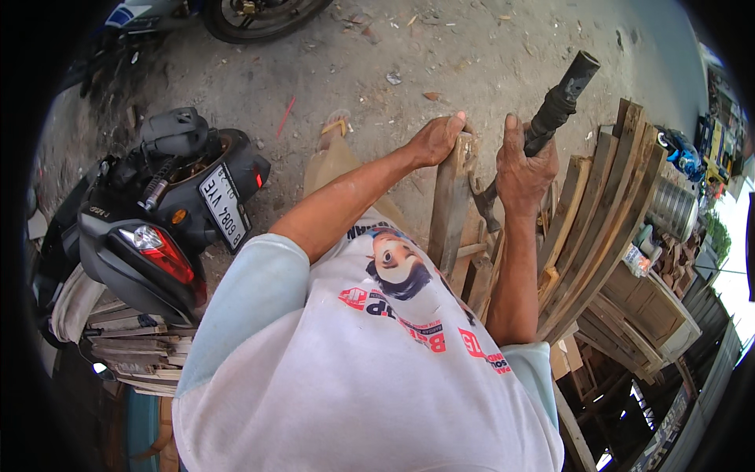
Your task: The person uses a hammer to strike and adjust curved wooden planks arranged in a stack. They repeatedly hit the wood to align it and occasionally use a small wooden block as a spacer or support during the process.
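My left hand (442,140) is closed around the top end of a weathered wooden plank (451,204), which stands on end in front of me. In my right hand (525,169) is a hammer (553,112), gripped by its dark handle. The handle sticks out up and to the right, past my thumb. Its metal head hangs on the left of my right wrist, close beside the plank. I cannot tell whether the head touches the wood.
Several long boards (605,212) lean in a stack to the right, near a metal can (672,208). A black motorbike (149,228) stands on the left by stacked wood slats (145,358). Another vehicle's wheel (263,17) is at the top. Debris litters the dirt ground (487,55).
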`<move>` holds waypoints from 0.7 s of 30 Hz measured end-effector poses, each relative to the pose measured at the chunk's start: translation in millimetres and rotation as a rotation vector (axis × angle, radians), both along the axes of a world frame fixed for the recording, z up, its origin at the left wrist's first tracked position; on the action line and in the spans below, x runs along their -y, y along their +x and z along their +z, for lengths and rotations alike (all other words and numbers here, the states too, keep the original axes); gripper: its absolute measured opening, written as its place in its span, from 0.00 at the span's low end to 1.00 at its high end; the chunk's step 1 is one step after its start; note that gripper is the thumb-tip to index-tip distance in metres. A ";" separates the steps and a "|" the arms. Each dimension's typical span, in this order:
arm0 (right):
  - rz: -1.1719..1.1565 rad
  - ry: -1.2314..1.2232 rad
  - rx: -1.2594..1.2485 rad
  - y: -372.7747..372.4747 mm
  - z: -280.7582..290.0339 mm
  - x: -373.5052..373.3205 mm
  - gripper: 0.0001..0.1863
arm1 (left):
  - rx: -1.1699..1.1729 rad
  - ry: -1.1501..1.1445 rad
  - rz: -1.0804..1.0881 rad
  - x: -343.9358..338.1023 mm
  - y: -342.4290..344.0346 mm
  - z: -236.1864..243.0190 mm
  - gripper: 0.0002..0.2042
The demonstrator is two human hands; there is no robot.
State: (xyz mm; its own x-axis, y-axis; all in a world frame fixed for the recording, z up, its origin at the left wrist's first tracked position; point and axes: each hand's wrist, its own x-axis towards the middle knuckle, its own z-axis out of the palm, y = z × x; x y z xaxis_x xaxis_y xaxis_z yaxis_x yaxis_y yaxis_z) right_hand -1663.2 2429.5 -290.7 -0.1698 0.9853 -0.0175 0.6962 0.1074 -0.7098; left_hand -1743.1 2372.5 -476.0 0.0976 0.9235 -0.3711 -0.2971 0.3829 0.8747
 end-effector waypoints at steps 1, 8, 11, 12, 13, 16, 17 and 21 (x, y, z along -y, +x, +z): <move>0.025 0.026 0.016 -1.5 -1.8 -2.5 0.15 | 0.001 0.009 0.012 0.6 2.9 1.9 0.41; 0.033 0.019 0.079 -27.9 -12.9 -17.7 0.18 | 0.001 0.035 0.020 6.1 1.8 -2.7 0.39; -0.029 -0.010 -0.332 7.4 -12.1 7.0 0.15 | 0.011 0.015 0.018 6.5 -2.9 -5.4 0.39; -0.017 0.006 -0.517 16.5 -7.0 14.7 0.15 | 0.005 0.007 0.020 5.8 -2.7 -6.4 0.39; 0.068 -0.029 -0.654 39.3 -8.3 15.8 0.14 | -0.001 0.001 0.024 5.5 -2.1 -4.9 0.39; -0.109 -0.022 -0.465 19.1 -6.3 14.7 0.15 | -0.017 -0.008 0.005 3.0 -3.3 -5.6 0.39; -0.146 -0.040 -0.372 6.2 -4.7 7.3 0.15 | -0.010 -0.019 0.003 4.7 -2.2 -10.4 0.39; -0.006 0.091 0.101 -3.9 -12.1 -14.2 0.17 | 0.019 -0.014 0.021 6.3 9.6 -7.0 0.38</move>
